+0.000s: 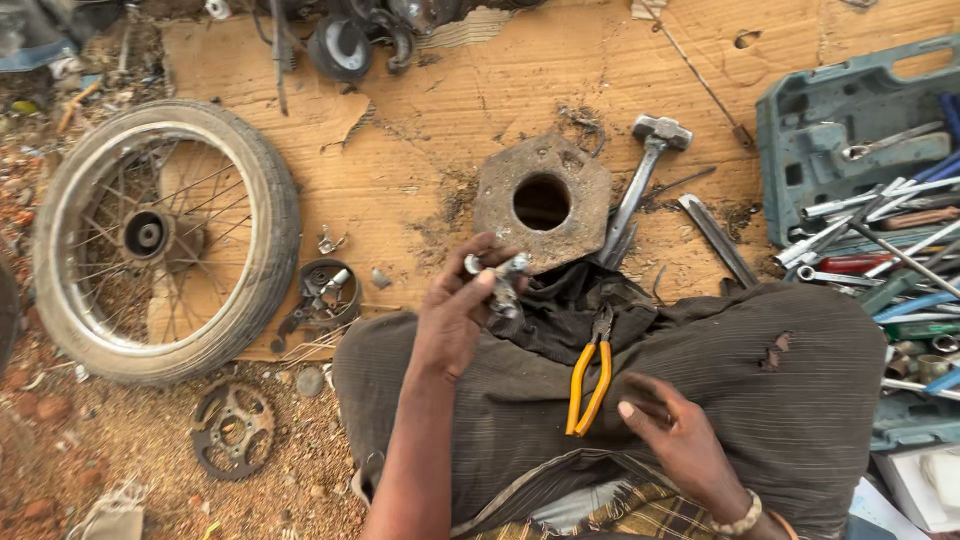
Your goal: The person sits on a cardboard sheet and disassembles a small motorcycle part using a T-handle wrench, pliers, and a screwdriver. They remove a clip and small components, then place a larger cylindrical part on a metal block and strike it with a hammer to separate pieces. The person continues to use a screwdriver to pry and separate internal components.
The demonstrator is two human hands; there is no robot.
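My left hand (455, 315) is raised over my lap and grips a small greasy metal part (503, 280) made of short cylinders. Pliers with yellow handles (592, 375) lie on my grey trouser leg. My right hand (672, 435) rests on my thigh just right of the pliers, fingers loosely spread, holding nothing. A dark cloth (570, 300) lies bunched on my lap below the part.
A hexagonal metal block with a round hole (543, 200) and a hammer (645, 170) lie on cardboard (420, 110) ahead. A spoked wheel with tyre (165, 240) lies left, a sprocket (232, 428) below it. An open case of wrenches (870, 190) is right.
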